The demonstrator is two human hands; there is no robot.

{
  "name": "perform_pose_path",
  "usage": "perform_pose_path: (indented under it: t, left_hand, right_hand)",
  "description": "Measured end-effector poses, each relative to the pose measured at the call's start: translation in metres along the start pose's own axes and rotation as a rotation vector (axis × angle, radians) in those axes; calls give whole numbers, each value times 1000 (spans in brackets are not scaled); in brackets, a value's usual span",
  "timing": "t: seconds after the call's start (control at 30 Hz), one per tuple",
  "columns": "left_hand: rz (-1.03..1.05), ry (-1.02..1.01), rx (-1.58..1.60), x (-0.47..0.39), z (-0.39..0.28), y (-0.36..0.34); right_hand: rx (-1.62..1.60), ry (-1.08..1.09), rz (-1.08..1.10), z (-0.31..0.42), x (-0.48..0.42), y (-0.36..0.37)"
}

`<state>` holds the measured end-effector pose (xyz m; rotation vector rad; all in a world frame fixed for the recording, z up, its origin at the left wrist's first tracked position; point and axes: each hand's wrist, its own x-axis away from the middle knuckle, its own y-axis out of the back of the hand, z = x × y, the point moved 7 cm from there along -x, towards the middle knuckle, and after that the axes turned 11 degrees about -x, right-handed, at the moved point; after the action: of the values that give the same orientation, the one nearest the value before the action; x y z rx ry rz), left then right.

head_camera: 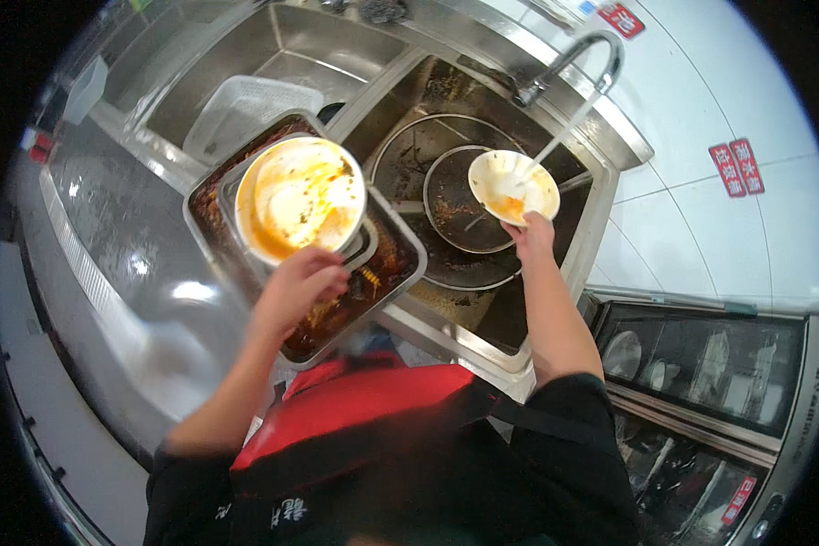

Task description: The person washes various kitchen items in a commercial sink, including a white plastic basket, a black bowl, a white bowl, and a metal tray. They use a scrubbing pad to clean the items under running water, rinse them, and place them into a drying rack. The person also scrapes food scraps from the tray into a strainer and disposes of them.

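Observation:
My right hand (534, 239) grips the near rim of a white bowl (519, 181) tilted over the right sink basin. A stream of water (563, 140) from the tap runs into it, and orange residue coats its inside. At the lower rim of a larger white bowl (300, 198), my left hand (307, 276) has its fingers curled; whether they grip the rim is unclear. Orange sauce and dark bits smear that bowl's inside. Beneath it are a metal container with a loop handle (367, 249) and a deep metal tray (409, 266) holding dark liquid and food scraps.
A curved metal tap (580, 51) rises behind the right basin (443, 317), where round wire-rimmed strainers (443, 249) lie. The left basin (314, 34) contains a white perforated basket (252, 102). A steel counter (109, 198) extends left. Dishes stand inside a glass-fronted cabinet (696, 368) at right.

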<state>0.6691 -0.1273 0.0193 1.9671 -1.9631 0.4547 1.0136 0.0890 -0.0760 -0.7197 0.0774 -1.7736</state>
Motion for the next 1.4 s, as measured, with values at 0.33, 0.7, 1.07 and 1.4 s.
perform_pose_path:
  t: [0.33,0.7,1.07,1.4]
  left_hand:
    - [-205,99,26,37,21,27]
    - [-168,132,58,20,19,6]
    - [-194,168,-33,15,5,9]
    - [44,202,-139,5,8,-8]
  right_hand:
    - [602,488,-207,8,-66,-7]
    - [-621,-475,70,-60,-10,-15]
    - [-387,31,95,-44,-25,8]
    - [1070,436,-17,46,-6,-45]
